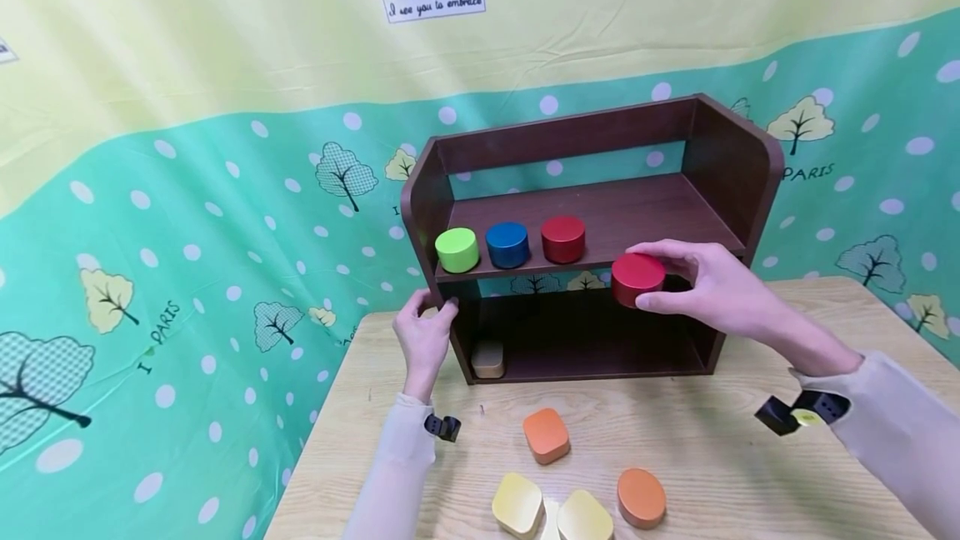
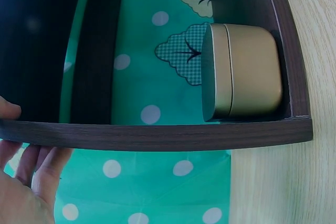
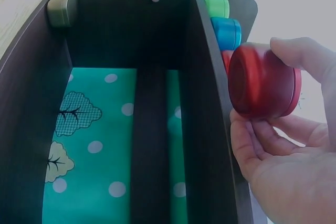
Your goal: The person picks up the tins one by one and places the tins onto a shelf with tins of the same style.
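My right hand [image 1: 701, 286] grips a round red tin [image 1: 637, 277] between thumb and fingers, in front of the upper shelf's edge of a dark brown two-tier rack [image 1: 600, 211]. On that shelf stand a green tin [image 1: 457, 250], a blue tin [image 1: 507, 245] and another red tin [image 1: 563, 240] in a row from the left. My left hand [image 1: 426, 336] holds the rack's left side panel, thumb inside and fingers outside, as the left wrist view shows. A gold rounded-square tin [image 2: 254, 69] sits in the lower tier's left corner.
On the wooden table [image 1: 465, 473] before the rack lie an orange rounded-square tin [image 1: 547, 436], a round orange tin [image 1: 641, 497] and two pale yellow tins [image 1: 517, 504]. Behind the rack hangs a green and yellow patterned curtain [image 1: 247, 190].
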A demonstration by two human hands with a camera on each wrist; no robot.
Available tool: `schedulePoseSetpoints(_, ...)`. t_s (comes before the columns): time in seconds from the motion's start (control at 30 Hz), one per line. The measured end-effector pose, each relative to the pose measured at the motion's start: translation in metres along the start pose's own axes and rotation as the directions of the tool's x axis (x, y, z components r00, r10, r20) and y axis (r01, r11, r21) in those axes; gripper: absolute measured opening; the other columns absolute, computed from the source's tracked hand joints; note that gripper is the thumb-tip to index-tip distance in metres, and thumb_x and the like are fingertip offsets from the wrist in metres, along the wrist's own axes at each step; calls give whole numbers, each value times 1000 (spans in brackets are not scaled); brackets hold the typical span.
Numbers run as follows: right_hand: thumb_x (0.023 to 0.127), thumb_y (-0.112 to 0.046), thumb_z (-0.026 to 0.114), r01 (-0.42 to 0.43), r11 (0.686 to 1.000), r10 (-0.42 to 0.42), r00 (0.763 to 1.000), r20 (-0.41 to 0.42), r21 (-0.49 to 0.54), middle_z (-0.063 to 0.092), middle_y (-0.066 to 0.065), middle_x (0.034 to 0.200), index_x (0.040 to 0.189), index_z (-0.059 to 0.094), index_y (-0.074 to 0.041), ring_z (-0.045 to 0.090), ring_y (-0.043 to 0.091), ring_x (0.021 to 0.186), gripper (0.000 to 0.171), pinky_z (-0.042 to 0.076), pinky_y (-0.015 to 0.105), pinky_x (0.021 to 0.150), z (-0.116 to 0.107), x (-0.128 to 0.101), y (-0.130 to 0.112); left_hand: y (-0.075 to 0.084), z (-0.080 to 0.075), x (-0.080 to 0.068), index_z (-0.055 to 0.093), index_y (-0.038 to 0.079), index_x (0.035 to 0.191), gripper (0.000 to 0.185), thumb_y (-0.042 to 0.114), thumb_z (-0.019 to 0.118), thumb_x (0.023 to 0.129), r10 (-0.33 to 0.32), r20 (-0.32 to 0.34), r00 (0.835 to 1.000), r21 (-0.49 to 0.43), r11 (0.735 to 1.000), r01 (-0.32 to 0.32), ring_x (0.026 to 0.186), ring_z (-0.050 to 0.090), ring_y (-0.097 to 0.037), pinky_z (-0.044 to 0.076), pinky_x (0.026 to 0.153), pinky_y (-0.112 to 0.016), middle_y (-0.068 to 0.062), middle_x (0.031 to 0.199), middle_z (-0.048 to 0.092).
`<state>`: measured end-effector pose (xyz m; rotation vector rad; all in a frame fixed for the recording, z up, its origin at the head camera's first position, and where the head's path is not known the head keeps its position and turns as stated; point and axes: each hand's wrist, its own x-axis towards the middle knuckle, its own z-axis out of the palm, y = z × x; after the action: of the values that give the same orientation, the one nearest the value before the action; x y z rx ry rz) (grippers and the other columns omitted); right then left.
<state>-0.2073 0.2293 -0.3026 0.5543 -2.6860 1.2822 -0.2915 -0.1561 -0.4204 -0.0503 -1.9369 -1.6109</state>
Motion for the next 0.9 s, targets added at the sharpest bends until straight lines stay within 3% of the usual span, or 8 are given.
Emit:
schedulePoseSetpoints(0.13,93,-22,87,-9,1000,9,1000,-2,5,70,14,141,155,60,-14,65,29,124,67,58,18,87,-2,3,-4,0,0,0,79,2,96,9,3,83,88,4,-4,1000,-7,1000,-4,95,66,-20,55,94,-46,-20,94,76)
schedulePoseSetpoints(0.4,95,-23,86,-22,1000,22,1000,-10,0,70,14,142,155,59,-13,66,24,119,67,57,15,87,-9,12,-9,0,-1,0,80,3,98,10,3,83,88,-8,2,1000,-9,1000,9,96,66,-19,53,92,-39,-19,95,75)
schedulePoseSetpoints(0.7,96,-24,83,-35,999,35,999,7,13,67,16,143,157,56,-12,62,31,124,67,57,17,85,-12,24,-8,0,0,0,80,3,97,11,3,83,87,-2,-5,1000,-4,1000,2,96,67,-18,51,89,-26,-20,95,76)
schedulePoseSetpoints(0.9,97,-25,83,-46,999,46,999,18,-3,65,18,143,158,55,-11,61,33,124,69,58,19,84,-14,31,-7,-1,0,0,80,2,97,11,2,83,87,3,-7,1000,-8,1000,-3,95,66,-17,53,90,-32,-20,95,76)
